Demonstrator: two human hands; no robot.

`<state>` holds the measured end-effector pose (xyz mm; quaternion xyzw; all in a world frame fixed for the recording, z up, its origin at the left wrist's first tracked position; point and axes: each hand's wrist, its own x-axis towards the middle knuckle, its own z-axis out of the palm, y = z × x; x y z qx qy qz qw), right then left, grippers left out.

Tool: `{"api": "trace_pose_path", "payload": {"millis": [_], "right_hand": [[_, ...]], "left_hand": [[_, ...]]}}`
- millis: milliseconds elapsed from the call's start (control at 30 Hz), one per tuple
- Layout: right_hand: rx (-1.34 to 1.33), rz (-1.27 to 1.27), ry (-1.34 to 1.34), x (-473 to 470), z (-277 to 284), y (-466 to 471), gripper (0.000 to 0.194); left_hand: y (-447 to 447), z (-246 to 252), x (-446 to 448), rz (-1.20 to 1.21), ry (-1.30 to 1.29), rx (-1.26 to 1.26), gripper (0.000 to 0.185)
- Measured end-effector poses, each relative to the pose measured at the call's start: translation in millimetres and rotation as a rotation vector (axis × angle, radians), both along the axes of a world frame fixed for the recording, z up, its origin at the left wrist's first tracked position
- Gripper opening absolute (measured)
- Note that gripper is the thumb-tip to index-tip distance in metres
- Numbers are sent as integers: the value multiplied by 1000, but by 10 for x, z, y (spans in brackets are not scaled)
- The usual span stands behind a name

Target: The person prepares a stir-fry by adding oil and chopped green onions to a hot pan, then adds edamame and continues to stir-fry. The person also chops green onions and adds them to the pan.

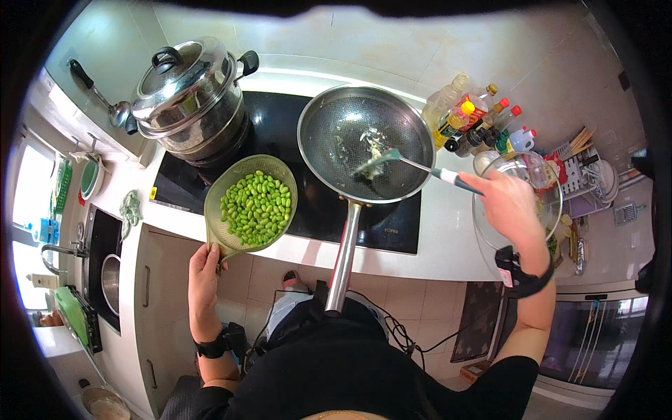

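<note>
My left hand (205, 269) grips the handle of a green plastic strainer basket (211, 210), which holds many shelled green beans (256, 209) over the front left of the black cooktop (399, 231). My right hand (506, 205) is closed around the handle of a spatula (389, 156); its head rests among chopped pale pieces, perhaps garlic or scallion (374, 140), in a steel wok with a honeycomb-patterned inside (325, 128). The wok's long metal handle (345, 262) points towards my body, with neither hand on it.
A lidded steel steamer pot (191, 105) stands at the back left of the cooktop. Sauce and oil bottles (457, 121) line the wall at right, beside a large glass bowl (478, 220). A cloth (130, 212) lies left, near the sink (97, 252). A ladle (102, 100) hangs at far left.
</note>
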<state>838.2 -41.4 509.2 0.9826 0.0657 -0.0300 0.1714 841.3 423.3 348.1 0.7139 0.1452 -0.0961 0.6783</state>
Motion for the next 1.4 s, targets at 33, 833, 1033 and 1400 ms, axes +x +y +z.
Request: {"api": "trace_pose_path", "payload": {"millis": [33,833,1033,1400], "right_hand": [[-15,-1,18,-74,96,-16,51],[-49,-13,-26,-38,155,-246,47],[31,-32,-74,265,-218,-5,41],[25,87,-48,133,-152,156,42]], "left_hand": [[-4,7,7,2,5,2,23],[2,76,125,-37,-2,-18,21],[18,120,132,-60,-8,17,21],[-20,116,50,-57,11,37,21]]}}
